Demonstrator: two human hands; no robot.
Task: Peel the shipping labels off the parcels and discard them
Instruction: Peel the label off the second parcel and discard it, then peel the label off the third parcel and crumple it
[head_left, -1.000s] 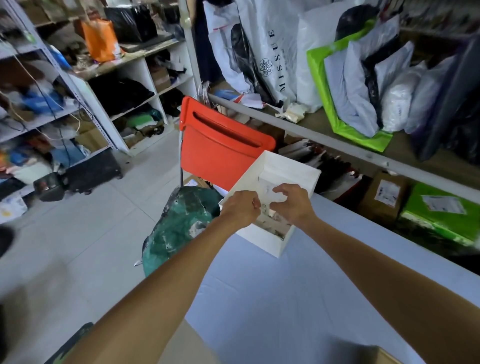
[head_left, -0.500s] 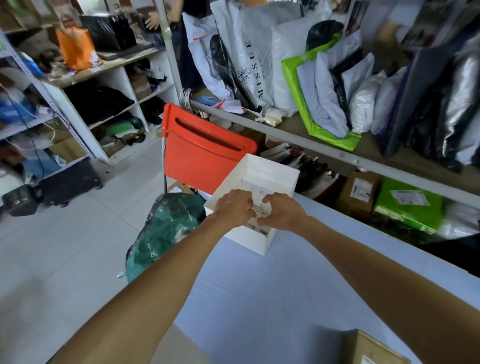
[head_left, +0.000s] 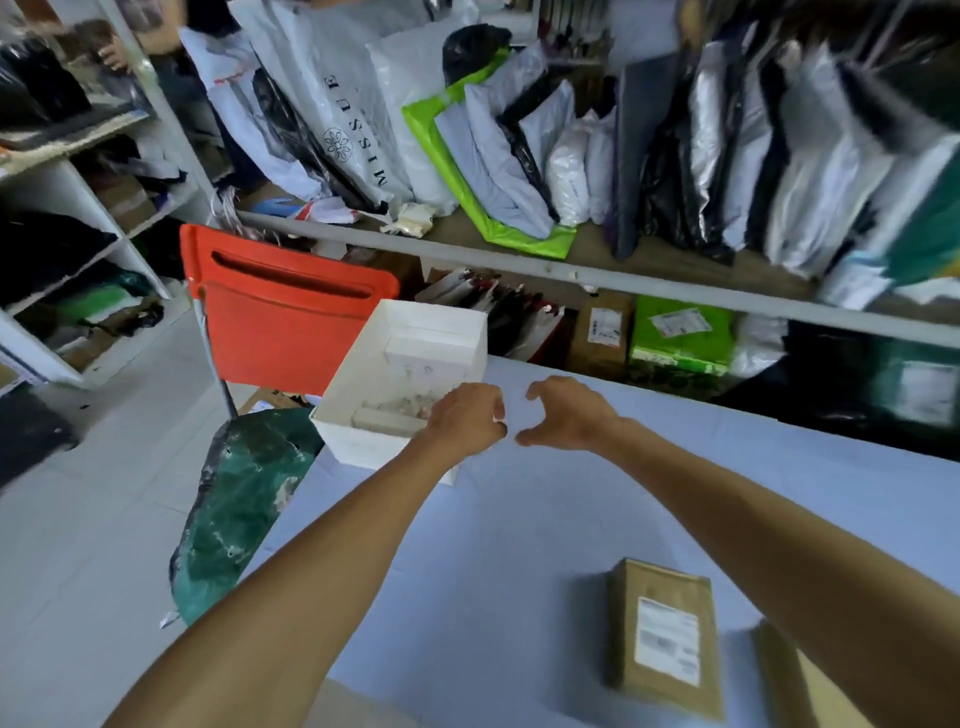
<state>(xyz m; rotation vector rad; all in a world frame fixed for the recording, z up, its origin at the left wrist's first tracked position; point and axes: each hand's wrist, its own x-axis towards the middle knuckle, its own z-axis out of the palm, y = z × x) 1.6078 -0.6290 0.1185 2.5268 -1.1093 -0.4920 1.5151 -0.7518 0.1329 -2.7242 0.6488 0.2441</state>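
Two neighbours left of the white box (head_left: 363, 452): orange chair (head_left: 280, 322), green sack (head_left: 244, 499) below it. Left forearm crosses the box's near corner. Box sits at the surface's (head_left: 519, 545) far-left corner and holds label scraps (head_left: 400, 405). Brown parcel (head_left: 623, 649) lies near me, label (head_left: 667, 647) on top. Left hand (head_left: 462, 421) fingers curled, contents unclear; right hand (head_left: 566, 415) fingers loose, empty.

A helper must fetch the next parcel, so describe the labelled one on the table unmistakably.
Start at the big table covered in pale blue cloth. On its near right part lies a flat brown cardboard parcel. Unlike the second box beside it, which shows no label, its top bears a white printed shipping label.
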